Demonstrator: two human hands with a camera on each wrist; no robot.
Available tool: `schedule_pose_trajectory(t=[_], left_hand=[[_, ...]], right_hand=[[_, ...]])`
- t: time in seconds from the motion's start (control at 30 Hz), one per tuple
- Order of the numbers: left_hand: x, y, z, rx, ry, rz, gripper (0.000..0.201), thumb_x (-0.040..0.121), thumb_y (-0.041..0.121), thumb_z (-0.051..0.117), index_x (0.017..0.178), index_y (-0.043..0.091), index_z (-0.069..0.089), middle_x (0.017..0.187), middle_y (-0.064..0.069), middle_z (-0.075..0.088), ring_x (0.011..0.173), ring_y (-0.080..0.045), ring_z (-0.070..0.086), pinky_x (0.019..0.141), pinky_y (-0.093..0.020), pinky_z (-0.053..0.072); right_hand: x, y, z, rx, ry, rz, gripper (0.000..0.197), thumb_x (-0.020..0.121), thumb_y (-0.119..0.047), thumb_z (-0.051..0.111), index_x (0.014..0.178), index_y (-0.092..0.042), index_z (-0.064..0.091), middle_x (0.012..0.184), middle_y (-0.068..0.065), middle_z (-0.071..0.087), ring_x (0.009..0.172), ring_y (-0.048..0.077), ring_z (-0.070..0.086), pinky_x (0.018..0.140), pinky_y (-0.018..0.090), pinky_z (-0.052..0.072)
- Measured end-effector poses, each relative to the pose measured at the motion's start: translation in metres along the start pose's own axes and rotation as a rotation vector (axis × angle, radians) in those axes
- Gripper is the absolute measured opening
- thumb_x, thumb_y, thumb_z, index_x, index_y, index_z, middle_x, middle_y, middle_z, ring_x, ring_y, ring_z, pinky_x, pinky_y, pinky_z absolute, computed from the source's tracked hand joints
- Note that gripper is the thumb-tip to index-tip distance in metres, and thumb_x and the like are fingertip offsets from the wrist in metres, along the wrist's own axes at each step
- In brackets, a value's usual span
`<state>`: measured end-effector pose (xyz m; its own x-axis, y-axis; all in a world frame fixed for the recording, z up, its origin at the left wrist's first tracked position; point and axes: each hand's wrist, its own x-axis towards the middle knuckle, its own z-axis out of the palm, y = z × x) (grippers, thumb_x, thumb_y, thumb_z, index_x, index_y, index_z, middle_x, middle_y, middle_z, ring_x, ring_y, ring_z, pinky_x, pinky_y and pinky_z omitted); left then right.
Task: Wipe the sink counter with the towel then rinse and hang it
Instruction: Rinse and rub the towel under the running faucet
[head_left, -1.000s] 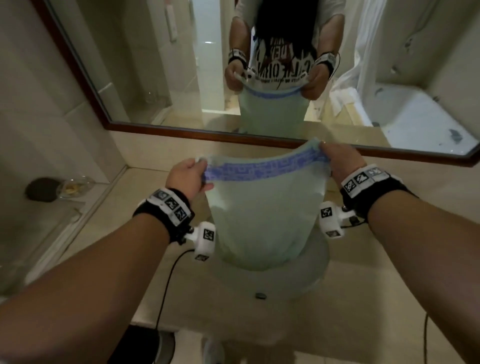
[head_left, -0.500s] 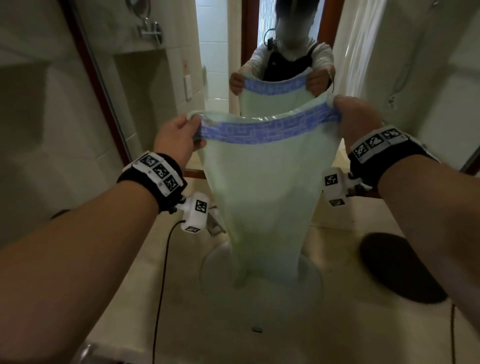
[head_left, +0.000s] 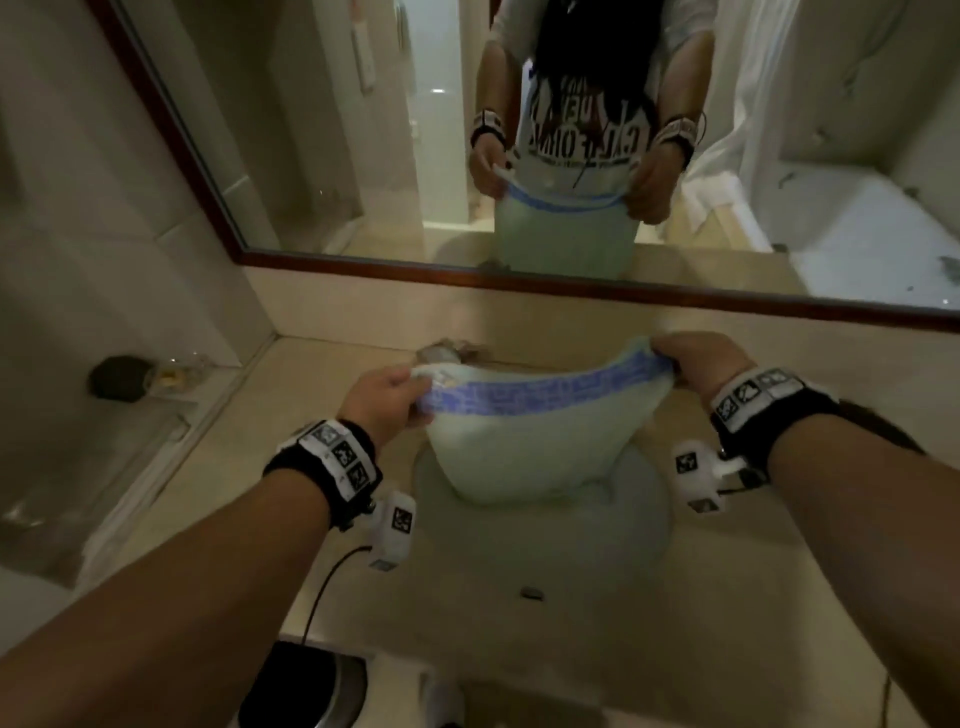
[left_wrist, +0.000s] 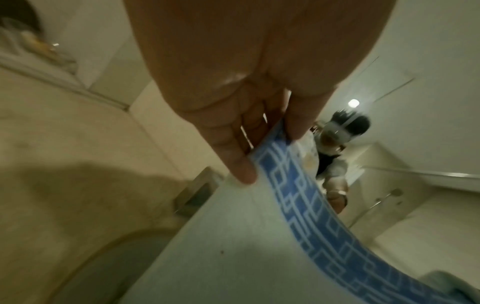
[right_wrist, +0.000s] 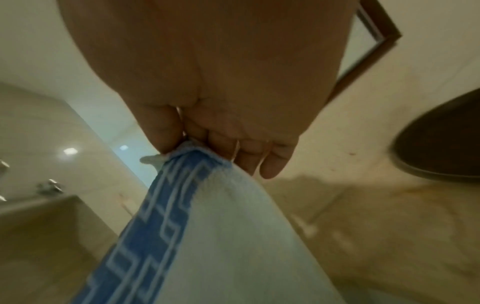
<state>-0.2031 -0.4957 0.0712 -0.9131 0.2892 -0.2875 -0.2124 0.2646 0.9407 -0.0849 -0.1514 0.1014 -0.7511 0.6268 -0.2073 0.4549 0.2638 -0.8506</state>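
I hold a pale green towel (head_left: 524, 452) with a blue patterned band along its top edge, stretched between both hands above the round sink basin (head_left: 639, 525). My left hand (head_left: 387, 397) pinches the towel's left top corner, thumb against fingers, as the left wrist view shows on the towel (left_wrist: 259, 246). My right hand (head_left: 696, 358) pinches the right top corner, seen close in the right wrist view on the towel (right_wrist: 221, 236). The towel's lower part sags into the basin. The beige counter (head_left: 701, 623) surrounds the sink.
A wood-framed mirror (head_left: 571, 156) rises behind the counter and reflects me. The faucet (head_left: 447, 353) sits behind the towel. A dark round object and a glass dish (head_left: 140, 376) stand on the left ledge. A dark bin (head_left: 306, 686) is below the counter's front edge.
Both hands have come down from chest height, lowering the stretched towel so its bottom now bunches in the basin. The head view has tilted back down toward the sink.
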Motion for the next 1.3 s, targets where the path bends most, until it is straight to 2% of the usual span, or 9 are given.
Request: schedule_pose_trajectory(t=[0.13, 0.37, 0.6, 0.77, 0.83, 0.93, 1.07, 1.2, 1.3], left_hand=[[0.024, -0.068, 0.011, 0.201, -0.137, -0.251, 0.02, 0.086, 0.005, 0.072, 0.069, 0.011, 0.062, 0.068, -0.01, 0.051, 0.072, -0.024, 0.05, 0.074, -0.043, 0.046], [0.059, -0.081, 0.03, 0.415, -0.315, -0.415, 0.015, 0.1, 0.018, 0.059, 0.088, 0.011, 0.064, 0.06, -0.007, 0.052, 0.054, -0.022, 0.048, 0.054, -0.03, 0.044], [0.063, -0.101, 0.046, 0.635, -0.679, -0.771, 0.019, 0.102, 0.014, 0.057, 0.093, 0.002, 0.068, 0.101, -0.018, 0.076, 0.078, -0.03, 0.071, 0.067, -0.037, 0.06], [0.08, -0.112, 0.047, 0.682, -0.656, -0.652, 0.015, 0.098, 0.007, 0.06, 0.091, -0.002, 0.069, 0.086, -0.015, 0.073, 0.076, -0.028, 0.07, 0.08, -0.041, 0.062], [0.094, -0.11, 0.044, 0.667, -0.56, -0.527, 0.014, 0.095, 0.005, 0.062, 0.107, 0.0, 0.066, 0.091, -0.012, 0.07, 0.072, -0.021, 0.069, 0.069, -0.03, 0.061], [0.113, -0.106, 0.041, 0.506, -0.446, -0.524, 0.007, 0.096, 0.007, 0.062, 0.092, 0.007, 0.067, 0.095, -0.015, 0.072, 0.082, -0.027, 0.071, 0.07, -0.036, 0.061], [0.11, -0.121, 0.049, 0.575, -0.721, -0.648, 0.029, 0.103, 0.017, 0.052, 0.085, 0.002, 0.068, 0.073, -0.011, 0.071, 0.057, -0.022, 0.067, 0.063, -0.035, 0.058], [0.098, -0.162, 0.068, 0.829, -0.766, -0.624, 0.022, 0.098, 0.017, 0.059, 0.113, 0.002, 0.067, 0.099, -0.012, 0.073, 0.081, -0.017, 0.073, 0.074, -0.031, 0.061], [0.107, -0.189, 0.077, 1.132, -0.805, -0.388, 0.034, 0.108, 0.021, 0.045, 0.137, 0.008, 0.053, 0.144, -0.013, 0.055, 0.124, -0.03, 0.057, 0.107, -0.041, 0.045]], right_hand=[[-0.002, 0.059, 0.029, -0.293, -0.144, 0.242, 0.038, 0.099, -0.026, 0.055, 0.125, 0.001, 0.063, 0.129, 0.02, 0.061, 0.122, 0.038, 0.055, 0.101, 0.04, 0.042], [-0.003, 0.092, 0.055, -0.283, -0.133, 0.427, 0.036, 0.096, -0.023, 0.057, 0.064, -0.009, 0.052, 0.063, 0.01, 0.05, 0.059, 0.024, 0.046, 0.06, 0.031, 0.036], [-0.009, 0.127, 0.081, -0.531, -0.542, 0.631, 0.016, 0.082, -0.016, 0.068, 0.077, 0.0, 0.07, 0.071, 0.019, 0.071, 0.074, 0.035, 0.073, 0.077, 0.048, 0.062], [0.007, 0.121, 0.089, -0.612, -0.566, 0.544, 0.015, 0.077, -0.02, 0.064, 0.071, -0.008, 0.069, 0.072, 0.015, 0.072, 0.067, 0.029, 0.069, 0.075, 0.043, 0.061], [0.019, 0.115, 0.091, -0.595, -0.497, 0.472, 0.019, 0.076, -0.026, 0.067, 0.061, -0.014, 0.066, 0.07, 0.012, 0.069, 0.064, 0.027, 0.065, 0.071, 0.037, 0.058], [0.03, 0.101, 0.093, -0.592, -0.322, 0.378, 0.04, 0.093, -0.046, 0.06, 0.064, -0.018, 0.062, 0.073, 0.007, 0.067, 0.071, 0.025, 0.064, 0.075, 0.034, 0.054], [0.037, 0.091, 0.105, -0.774, -0.344, 0.322, 0.032, 0.089, -0.036, 0.06, 0.065, -0.016, 0.068, 0.075, 0.01, 0.069, 0.071, 0.024, 0.063, 0.064, 0.029, 0.047], [0.028, 0.11, 0.131, -1.268, -0.838, 0.543, 0.022, 0.065, -0.041, 0.071, 0.054, -0.023, 0.066, 0.069, -0.001, 0.063, 0.065, 0.023, 0.06, 0.062, 0.031, 0.049], [0.038, 0.136, 0.135, -1.358, -0.843, 0.582, 0.035, 0.058, -0.052, 0.079, 0.082, -0.027, 0.077, 0.084, -0.003, 0.074, 0.073, 0.019, 0.069, 0.06, 0.028, 0.054]])
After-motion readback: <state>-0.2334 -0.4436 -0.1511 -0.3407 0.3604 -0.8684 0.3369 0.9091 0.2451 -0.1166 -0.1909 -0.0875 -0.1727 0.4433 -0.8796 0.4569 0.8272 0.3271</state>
